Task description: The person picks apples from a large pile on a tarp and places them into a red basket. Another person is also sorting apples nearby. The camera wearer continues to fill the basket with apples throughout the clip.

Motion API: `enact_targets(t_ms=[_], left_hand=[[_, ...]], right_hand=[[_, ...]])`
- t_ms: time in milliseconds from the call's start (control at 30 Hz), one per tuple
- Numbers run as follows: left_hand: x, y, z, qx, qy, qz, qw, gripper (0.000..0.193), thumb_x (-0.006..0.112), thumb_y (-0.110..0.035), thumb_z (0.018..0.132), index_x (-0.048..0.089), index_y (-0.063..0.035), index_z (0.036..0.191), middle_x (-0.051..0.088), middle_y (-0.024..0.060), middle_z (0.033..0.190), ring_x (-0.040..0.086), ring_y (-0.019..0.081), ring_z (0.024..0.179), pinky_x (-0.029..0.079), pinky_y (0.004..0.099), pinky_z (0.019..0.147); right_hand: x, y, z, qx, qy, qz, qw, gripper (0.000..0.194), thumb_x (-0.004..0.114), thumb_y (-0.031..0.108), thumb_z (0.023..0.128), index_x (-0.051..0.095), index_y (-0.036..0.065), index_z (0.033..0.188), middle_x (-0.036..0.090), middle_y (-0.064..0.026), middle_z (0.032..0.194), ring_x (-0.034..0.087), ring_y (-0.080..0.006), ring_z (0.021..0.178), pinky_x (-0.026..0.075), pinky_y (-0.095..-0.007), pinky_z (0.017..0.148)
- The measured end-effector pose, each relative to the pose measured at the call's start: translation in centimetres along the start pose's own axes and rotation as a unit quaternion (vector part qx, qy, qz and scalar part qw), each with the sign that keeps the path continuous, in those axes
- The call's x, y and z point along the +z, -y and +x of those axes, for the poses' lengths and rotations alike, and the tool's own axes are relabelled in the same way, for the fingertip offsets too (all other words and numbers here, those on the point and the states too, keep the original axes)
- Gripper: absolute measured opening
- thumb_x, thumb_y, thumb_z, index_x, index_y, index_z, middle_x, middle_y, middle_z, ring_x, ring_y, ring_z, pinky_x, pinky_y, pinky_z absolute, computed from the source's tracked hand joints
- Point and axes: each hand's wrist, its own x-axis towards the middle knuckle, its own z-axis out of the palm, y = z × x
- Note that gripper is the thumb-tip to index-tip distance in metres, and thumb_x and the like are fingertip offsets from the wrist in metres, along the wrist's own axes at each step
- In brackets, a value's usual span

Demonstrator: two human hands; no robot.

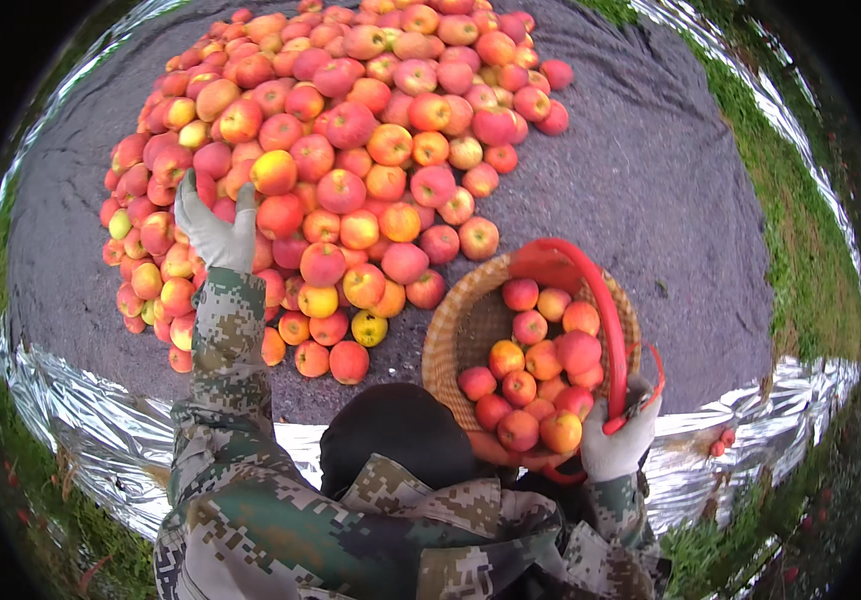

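A large heap of red and yellow apples (350, 124) lies before me. My left hand (216, 225), in a pale glove, reaches over the heap's left part with thumb and fingers spread, close to several apples; no apple shows in its grasp. To the right stands a woven basket (449, 337) with a red arched handle (601, 300), partly filled with apples (543, 360). At the basket's near right rim is my gloved right hand (621, 439), beside the handle's lower end. It holds pruning shears with red handles (657, 375), partly hidden by the fingers.
A dark grey fabric sheet (625, 187) lies under the heap and basket. Crinkled silver reflective film (85, 420) runs along its near edge, with grass (805, 247) beyond its right side. A few small red apples (721, 442) lie on the film at right.
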Motion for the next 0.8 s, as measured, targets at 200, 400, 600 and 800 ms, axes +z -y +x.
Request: enact_targets(t_ms=[200,400,600,800], left_hand=[[4.5,-21.3,-10.8,0.294,0.412,-0.336,0.795,0.069,0.077,-0.020,0.076,0.047,-0.0041,0.137,0.050,0.0186,0.130,0.051,0.0409,0.117,0.044,0.0480,0.101],[11.8,-28.7,-20.8,0.251,0.791,-0.151,0.536,0.085,0.079,-0.030,0.072,0.039,-0.0069,0.144,0.044,0.0223,0.139,0.050,0.0433,0.124,0.044,0.0481,0.104],[13.7,-31.9,-29.1,0.185,0.721,-0.331,0.580,0.093,0.082,-0.039,0.066,0.040,-0.0072,0.142,0.047,0.0257,0.129,0.051,0.0426,0.119,0.046,0.0495,0.100],[12.2,-35.0,-29.1,0.230,0.646,-0.266,0.677,0.095,0.082,-0.030,0.058,0.042,-0.0239,0.143,0.044,0.0270,0.129,0.055,0.0451,0.110,0.052,0.0546,0.079]], right_hand=[[-0.5,0.4,0.1,0.044,0.034,0.010,0.998,0.040,0.067,0.007,0.076,0.055,0.002,0.114,0.062,-0.0188,0.096,0.065,-0.0389,0.085,0.052,-0.0446,0.075],[-0.8,1.3,0.5,0.028,0.028,-0.007,0.999,0.041,0.069,0.008,0.076,0.055,0.003,0.114,0.060,-0.0175,0.096,0.065,-0.0383,0.083,0.053,-0.0448,0.072],[-0.7,0.5,0.3,0.010,0.029,-0.006,1.000,0.042,0.069,0.008,0.074,0.054,0.002,0.113,0.060,-0.0187,0.097,0.064,-0.0389,0.083,0.053,-0.0446,0.072],[-0.4,0.1,0.0,0.032,0.041,0.089,0.995,0.044,0.062,-0.007,0.077,0.050,-0.002,0.119,0.059,-0.0113,0.098,0.061,-0.0200,0.088,0.050,-0.0327,0.082]])
